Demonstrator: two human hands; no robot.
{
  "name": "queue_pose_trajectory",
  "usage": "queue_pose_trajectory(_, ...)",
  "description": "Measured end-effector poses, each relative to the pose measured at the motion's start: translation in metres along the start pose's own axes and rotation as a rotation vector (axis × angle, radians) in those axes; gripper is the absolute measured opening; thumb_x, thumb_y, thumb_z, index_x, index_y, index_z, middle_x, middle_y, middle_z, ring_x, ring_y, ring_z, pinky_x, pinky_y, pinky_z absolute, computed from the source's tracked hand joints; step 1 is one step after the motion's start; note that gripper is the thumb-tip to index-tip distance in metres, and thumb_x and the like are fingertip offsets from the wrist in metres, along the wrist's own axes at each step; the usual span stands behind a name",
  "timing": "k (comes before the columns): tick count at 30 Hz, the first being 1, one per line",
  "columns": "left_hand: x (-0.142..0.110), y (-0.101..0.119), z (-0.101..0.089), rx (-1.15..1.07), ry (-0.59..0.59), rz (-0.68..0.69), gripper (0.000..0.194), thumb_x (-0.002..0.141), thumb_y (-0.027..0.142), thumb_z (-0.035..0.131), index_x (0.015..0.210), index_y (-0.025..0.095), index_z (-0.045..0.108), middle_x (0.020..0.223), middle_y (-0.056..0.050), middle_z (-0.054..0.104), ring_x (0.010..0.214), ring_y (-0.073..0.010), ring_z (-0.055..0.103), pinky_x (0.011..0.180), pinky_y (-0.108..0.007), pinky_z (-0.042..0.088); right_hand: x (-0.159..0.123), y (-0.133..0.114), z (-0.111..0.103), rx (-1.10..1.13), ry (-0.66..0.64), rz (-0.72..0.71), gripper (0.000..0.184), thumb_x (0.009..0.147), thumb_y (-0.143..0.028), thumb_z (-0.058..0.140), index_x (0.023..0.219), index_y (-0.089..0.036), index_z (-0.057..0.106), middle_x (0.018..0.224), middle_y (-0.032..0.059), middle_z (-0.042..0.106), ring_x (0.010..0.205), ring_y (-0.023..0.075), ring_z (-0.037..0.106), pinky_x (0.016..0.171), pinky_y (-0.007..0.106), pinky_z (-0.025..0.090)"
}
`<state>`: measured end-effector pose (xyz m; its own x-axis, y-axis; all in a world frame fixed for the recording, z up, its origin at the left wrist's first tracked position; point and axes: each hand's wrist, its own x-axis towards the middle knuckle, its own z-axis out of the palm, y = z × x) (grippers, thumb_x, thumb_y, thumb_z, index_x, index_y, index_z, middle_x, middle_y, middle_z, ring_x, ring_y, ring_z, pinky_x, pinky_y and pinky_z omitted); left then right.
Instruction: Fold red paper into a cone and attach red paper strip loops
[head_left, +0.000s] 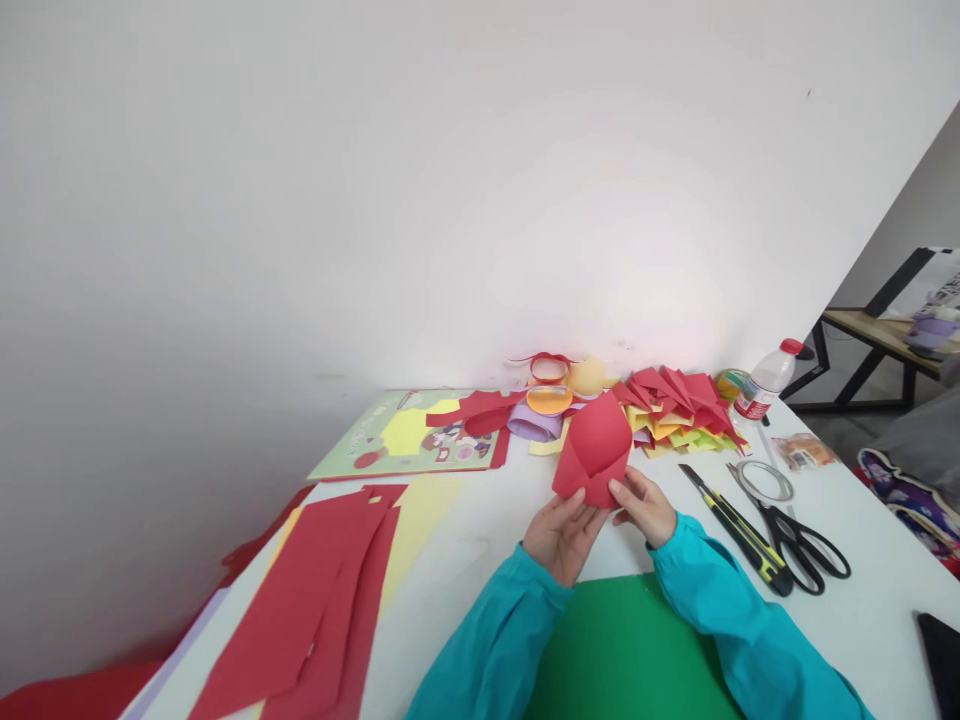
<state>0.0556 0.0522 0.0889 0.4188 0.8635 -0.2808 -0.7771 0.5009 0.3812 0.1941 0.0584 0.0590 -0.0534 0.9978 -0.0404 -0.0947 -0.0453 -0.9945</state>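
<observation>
A red paper envelope (598, 440) with its rounded flap up is held above the table in both hands. My left hand (564, 532) supports it from below, thumb on its lower front. At its lower right corner, my right hand (645, 508) pinches the edge between thumb and fingers. Beneath my forearms lies a green sheet (626, 650). A yellow-and-black utility knife (739, 530) and black-handled scissors (796, 540) rest to the right of my right hand.
Red paper sheets (300, 590) lie on the left. Along the wall are a green picture pad (360, 455), paper rings (550, 400) and a pile of folded papers (679, 400). A bottle (766, 383), a tape roll (765, 481) and a wrapped snack (806, 452) stand or lie at right.
</observation>
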Motion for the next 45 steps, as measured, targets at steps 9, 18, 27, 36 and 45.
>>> queue_pose_trajectory(9, -0.019, -0.03, -0.02, -0.049, 0.395, -0.041, 0.018, 0.078, 0.009, 0.056, 0.095, 0.012, 0.062, 0.079, -0.009, 0.071, 0.089, -0.0197, 0.065, 0.085, -0.027, 0.051, -0.002, 0.02, -0.004, -0.275, -0.066, 0.167, 0.057, 0.069, -0.07, 0.045, 0.067, -0.015, 0.06, 0.052, 0.0003, 0.057, 0.039, 0.0101, 0.051, 0.034, 0.02, 0.033)
queue_pose_trajectory(18, -0.031, -0.041, -0.038, 0.071, 0.426, -0.17, 0.011, 0.072, 0.018, 0.066, 0.08, 0.013, 0.062, 0.095, -0.014, 0.067, 0.09, -0.0194, 0.064, 0.084, -0.029, 0.049, -0.013, 0.033, -0.011, -0.605, 0.071, 0.025, 0.043, 0.079, -0.053, 0.045, 0.101, -0.018, 0.057, 0.061, 0.0001, 0.059, 0.051, 0.0138, 0.052, 0.055, 0.03, 0.042)
queue_pose_trajectory(27, -0.063, -0.023, -0.07, 1.332, 0.262, 0.546, 0.039, 0.062, 0.028, 0.067, 0.043, 0.019, 0.034, 0.041, 0.004, 0.035, 0.041, -0.0084, 0.033, 0.044, -0.025, 0.024, -0.034, 0.042, 0.005, -1.046, 0.041, -0.352, 0.032, 0.076, -0.043, 0.053, 0.096, -0.018, 0.048, 0.068, 0.0014, 0.053, 0.059, 0.0158, 0.051, 0.056, 0.028, 0.041)
queue_pose_trajectory(36, -0.046, -0.003, -0.095, 1.755, 0.415, 0.916, 0.035, 0.069, 0.024, 0.059, 0.052, 0.021, 0.029, 0.048, 0.005, 0.032, 0.044, -0.0101, 0.03, 0.048, -0.026, 0.023, -0.029, 0.052, 0.009, -1.291, 0.079, -0.433, 0.024, 0.08, -0.039, 0.047, 0.064, -0.022, 0.041, 0.055, 0.0001, 0.046, 0.05, 0.0139, 0.042, 0.049, 0.026, 0.03)
queue_pose_trajectory(45, -0.038, 0.001, -0.104, 1.912, 0.288, 1.007, 0.024, 0.072, 0.013, 0.051, 0.057, 0.021, 0.034, 0.053, 0.004, 0.037, 0.047, -0.0106, 0.034, 0.047, -0.024, 0.025, -0.025, 0.054, 0.006, -1.373, 0.054, -0.52, 0.026, 0.082, -0.034, 0.043, 0.059, -0.021, 0.042, 0.052, 0.0002, 0.045, 0.049, 0.0141, 0.041, 0.049, 0.026, 0.028)
